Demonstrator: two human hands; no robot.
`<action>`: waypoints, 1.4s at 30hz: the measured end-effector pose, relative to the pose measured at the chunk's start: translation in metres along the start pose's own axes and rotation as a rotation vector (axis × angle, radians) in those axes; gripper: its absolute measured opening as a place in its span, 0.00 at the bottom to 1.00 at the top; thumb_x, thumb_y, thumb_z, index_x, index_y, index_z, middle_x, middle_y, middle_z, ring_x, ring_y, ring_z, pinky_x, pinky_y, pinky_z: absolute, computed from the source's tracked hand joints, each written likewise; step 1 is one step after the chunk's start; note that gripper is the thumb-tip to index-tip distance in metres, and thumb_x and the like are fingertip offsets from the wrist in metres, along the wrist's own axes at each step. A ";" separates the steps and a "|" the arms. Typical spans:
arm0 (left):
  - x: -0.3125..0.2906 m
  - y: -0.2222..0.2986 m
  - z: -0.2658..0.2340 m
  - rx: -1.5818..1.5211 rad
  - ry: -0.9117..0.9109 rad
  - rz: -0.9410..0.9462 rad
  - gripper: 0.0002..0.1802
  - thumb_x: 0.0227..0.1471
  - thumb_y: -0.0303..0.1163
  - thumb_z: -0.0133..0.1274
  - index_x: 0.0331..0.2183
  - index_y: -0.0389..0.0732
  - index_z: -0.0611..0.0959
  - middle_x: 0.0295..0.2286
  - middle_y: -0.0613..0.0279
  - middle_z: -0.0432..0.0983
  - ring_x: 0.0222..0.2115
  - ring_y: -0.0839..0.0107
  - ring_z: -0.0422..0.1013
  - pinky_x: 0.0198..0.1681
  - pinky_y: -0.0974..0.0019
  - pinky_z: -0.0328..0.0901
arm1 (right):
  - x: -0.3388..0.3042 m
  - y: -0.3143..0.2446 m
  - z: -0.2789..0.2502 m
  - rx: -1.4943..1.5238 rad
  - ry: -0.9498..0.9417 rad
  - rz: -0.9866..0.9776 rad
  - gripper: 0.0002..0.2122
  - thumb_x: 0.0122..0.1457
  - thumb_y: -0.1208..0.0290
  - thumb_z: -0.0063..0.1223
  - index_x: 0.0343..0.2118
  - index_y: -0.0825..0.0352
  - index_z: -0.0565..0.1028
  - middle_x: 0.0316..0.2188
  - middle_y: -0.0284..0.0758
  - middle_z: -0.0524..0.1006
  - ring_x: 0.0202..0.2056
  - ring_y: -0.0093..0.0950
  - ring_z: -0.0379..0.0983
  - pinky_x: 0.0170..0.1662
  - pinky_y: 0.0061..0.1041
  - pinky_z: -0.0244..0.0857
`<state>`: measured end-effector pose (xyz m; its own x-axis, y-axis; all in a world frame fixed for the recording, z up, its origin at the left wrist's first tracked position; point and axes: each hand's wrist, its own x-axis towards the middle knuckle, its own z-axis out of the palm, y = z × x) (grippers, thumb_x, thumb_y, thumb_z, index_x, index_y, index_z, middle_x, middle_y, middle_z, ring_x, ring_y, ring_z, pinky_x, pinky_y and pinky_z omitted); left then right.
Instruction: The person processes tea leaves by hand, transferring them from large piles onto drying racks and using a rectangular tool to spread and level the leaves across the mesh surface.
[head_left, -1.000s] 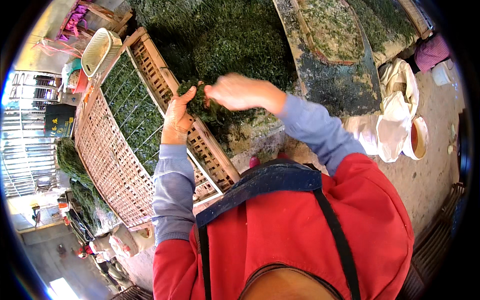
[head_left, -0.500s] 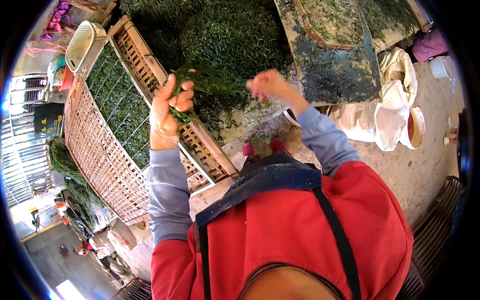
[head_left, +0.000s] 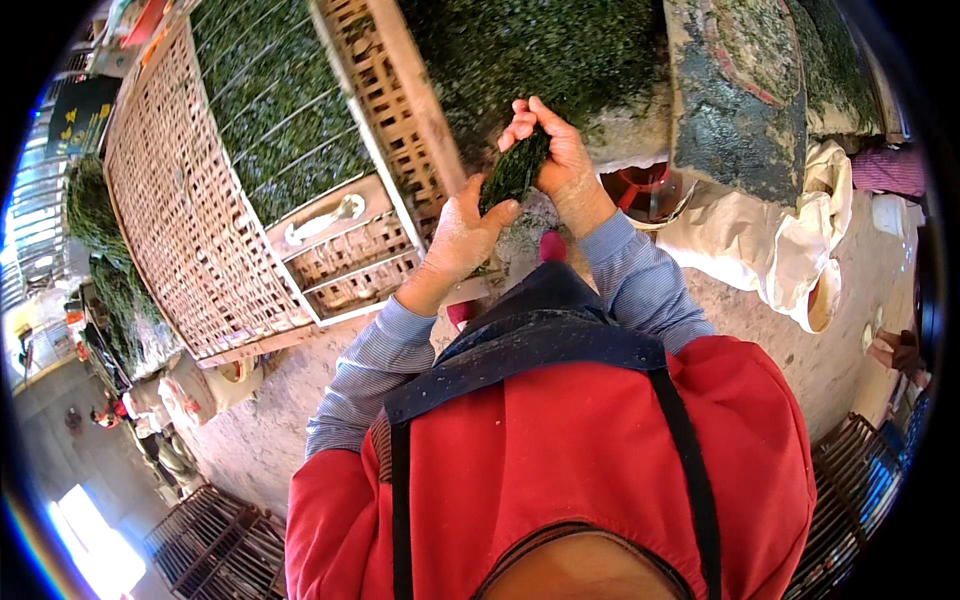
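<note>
A small bunch of wet, dark green strands point(head_left: 518, 172) is held between my two hands in front of me. My left hand point(head_left: 465, 235) grips its near left side, thumb pointing right across it. My right hand point(head_left: 560, 160) cups the right side, with its fingertips curled over the far end. Beyond them spreads a large heap of the same dark green strands point(head_left: 530, 60). Left of my hands lies a woven lattice rack point(head_left: 190, 200) with a wire-barred frame, and a layer of green strands point(head_left: 280, 110) lies under its wires.
A pale spoon-shaped thing point(head_left: 325, 220) lies on a tan board at the rack's near end. At right are a dark wet slab point(head_left: 735, 120), a white sack point(head_left: 730, 235) and a red basin point(head_left: 648, 190). Slatted racks point(head_left: 220, 540) stand behind me at left.
My left hand has come right and nearer, bringing the bunch to my right hand. The empty right hand now closes on it too. My view has shifted, bringing the rack's near end into sight.
</note>
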<state>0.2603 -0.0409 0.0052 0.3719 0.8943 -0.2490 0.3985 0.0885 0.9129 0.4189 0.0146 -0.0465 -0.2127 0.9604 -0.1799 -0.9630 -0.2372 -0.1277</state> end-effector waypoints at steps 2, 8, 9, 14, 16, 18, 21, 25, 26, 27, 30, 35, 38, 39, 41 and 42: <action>-0.020 -0.023 -0.028 0.074 0.024 0.068 0.14 0.50 0.32 0.52 0.37 0.32 0.74 0.20 0.69 0.68 0.20 0.79 0.63 0.23 0.71 0.61 | 0.000 0.028 0.003 0.029 0.066 -0.033 0.09 0.56 0.69 0.50 0.30 0.70 0.68 0.15 0.31 0.68 0.20 0.27 0.67 0.30 0.34 0.66; -0.057 -0.086 -0.134 0.258 0.045 0.115 0.24 0.52 0.33 0.49 0.50 0.36 0.68 0.25 0.65 0.72 0.24 0.76 0.64 0.28 0.69 0.62 | 0.007 0.114 0.017 -0.021 0.212 -0.206 0.07 0.57 0.72 0.48 0.24 0.66 0.67 0.16 0.31 0.67 0.21 0.28 0.66 0.33 0.34 0.66; -0.061 -0.053 -0.151 0.237 -0.144 -0.248 0.26 0.50 0.34 0.50 0.50 0.34 0.66 0.40 0.48 0.72 0.38 0.67 0.69 0.43 0.66 0.62 | 0.006 0.122 0.013 -0.027 0.223 -0.220 0.07 0.57 0.71 0.47 0.23 0.66 0.67 0.16 0.32 0.67 0.21 0.29 0.66 0.34 0.35 0.66; -0.071 -0.146 -0.207 0.299 0.015 0.292 0.28 0.49 0.34 0.49 0.50 0.30 0.65 0.41 0.43 0.70 0.44 0.55 0.66 0.48 0.61 0.57 | 0.023 0.154 0.003 -0.235 0.304 -0.242 0.06 0.59 0.73 0.41 0.26 0.67 0.66 0.19 0.36 0.68 0.23 0.34 0.66 0.35 0.37 0.66; -0.076 -0.153 -0.220 0.278 0.013 0.047 0.27 0.49 0.35 0.49 0.48 0.28 0.66 0.40 0.43 0.71 0.43 0.55 0.66 0.47 0.61 0.58 | 0.015 0.152 0.001 -0.257 0.324 -0.242 0.04 0.58 0.76 0.40 0.28 0.69 0.67 0.20 0.38 0.69 0.23 0.34 0.66 0.35 0.40 0.65; -0.094 -0.122 -0.221 0.224 0.057 -0.387 0.25 0.48 0.36 0.49 0.42 0.25 0.70 0.37 0.41 0.72 0.39 0.53 0.69 0.43 0.59 0.60 | 0.013 0.138 0.001 -0.250 0.289 -0.175 0.04 0.56 0.79 0.39 0.30 0.72 0.67 0.19 0.40 0.68 0.22 0.35 0.66 0.36 0.42 0.65; -0.095 -0.132 -0.238 0.439 0.065 -0.247 0.23 0.46 0.39 0.51 0.36 0.26 0.73 0.33 0.37 0.72 0.37 0.50 0.69 0.41 0.57 0.61 | 0.001 0.115 0.011 -0.404 0.284 -0.196 0.05 0.56 0.80 0.39 0.32 0.75 0.68 0.24 0.43 0.72 0.28 0.38 0.71 0.38 0.42 0.68; -0.087 -0.160 -0.246 0.444 0.113 -0.370 0.22 0.44 0.41 0.51 0.30 0.28 0.77 0.30 0.38 0.73 0.35 0.47 0.70 0.41 0.56 0.63 | -0.026 0.104 0.036 -2.364 0.649 -0.791 0.10 0.51 0.72 0.50 0.35 0.72 0.70 0.33 0.45 0.73 0.32 0.32 0.74 0.35 0.32 0.72; -0.089 -0.165 -0.244 0.605 0.151 -0.303 0.22 0.44 0.42 0.50 0.28 0.29 0.78 0.29 0.37 0.73 0.34 0.46 0.70 0.40 0.54 0.64 | -0.028 0.117 0.049 -2.493 0.711 -0.533 0.11 0.52 0.70 0.50 0.36 0.71 0.71 0.32 0.44 0.74 0.30 0.31 0.74 0.33 0.31 0.72; -0.091 -0.161 -0.242 0.659 0.176 -0.273 0.22 0.44 0.42 0.50 0.28 0.28 0.78 0.29 0.36 0.73 0.35 0.46 0.70 0.40 0.53 0.64 | -0.033 0.144 0.073 -2.608 0.764 -0.265 0.12 0.52 0.68 0.51 0.37 0.70 0.71 0.31 0.43 0.74 0.29 0.29 0.74 0.31 0.29 0.72; -0.092 -0.151 -0.230 0.840 0.190 -0.134 0.21 0.45 0.40 0.51 0.30 0.28 0.77 0.27 0.39 0.74 0.29 0.51 0.73 0.35 0.55 0.66 | -0.027 0.215 0.066 -1.807 -0.013 -0.186 0.10 0.53 0.65 0.52 0.33 0.65 0.77 0.23 0.34 0.77 0.23 0.22 0.75 0.25 0.19 0.68; -0.110 -0.133 -0.275 0.075 0.007 -0.318 0.16 0.43 0.27 0.56 0.35 0.26 0.76 0.15 0.63 0.72 0.11 0.80 0.63 0.12 0.77 0.56 | 0.001 0.232 0.034 -1.405 0.110 0.200 0.10 0.54 0.69 0.54 0.32 0.71 0.77 0.24 0.36 0.78 0.23 0.22 0.77 0.23 0.15 0.69; -0.127 -0.151 -0.321 -0.110 0.012 -0.357 0.15 0.44 0.25 0.56 0.34 0.26 0.76 0.15 0.66 0.70 0.11 0.84 0.60 0.10 0.79 0.54 | -0.001 0.244 0.034 -1.467 0.132 0.105 0.08 0.52 0.72 0.55 0.32 0.71 0.78 0.24 0.36 0.78 0.23 0.22 0.77 0.24 0.16 0.70; -0.133 -0.154 -0.327 -0.186 0.076 -0.380 0.15 0.44 0.24 0.56 0.36 0.26 0.76 0.15 0.67 0.70 0.11 0.85 0.60 0.10 0.81 0.54 | -0.002 0.246 0.035 -1.486 0.144 0.077 0.08 0.51 0.72 0.56 0.32 0.71 0.78 0.24 0.36 0.78 0.23 0.22 0.77 0.24 0.16 0.70; -0.136 -0.178 -0.333 -0.220 0.244 -0.343 0.14 0.44 0.24 0.53 0.37 0.32 0.78 0.15 0.65 0.71 0.11 0.82 0.60 0.12 0.78 0.55 | -0.003 0.253 0.029 -1.542 0.083 -0.071 0.08 0.50 0.72 0.57 0.30 0.71 0.78 0.22 0.38 0.78 0.23 0.23 0.77 0.24 0.17 0.70; -0.137 -0.185 -0.337 -0.231 0.307 -0.318 0.15 0.43 0.23 0.52 0.38 0.32 0.78 0.15 0.64 0.71 0.12 0.81 0.61 0.13 0.77 0.56 | -0.003 0.255 0.023 -1.562 0.063 -0.148 0.08 0.49 0.71 0.57 0.29 0.71 0.78 0.22 0.38 0.78 0.22 0.24 0.77 0.24 0.19 0.70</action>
<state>-0.1465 -0.0319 -0.0205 -0.0159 0.8918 -0.4522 0.2426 0.4422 0.8635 0.1700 -0.0457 -0.0558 -0.0899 0.9900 -0.1088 0.1515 -0.0944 -0.9839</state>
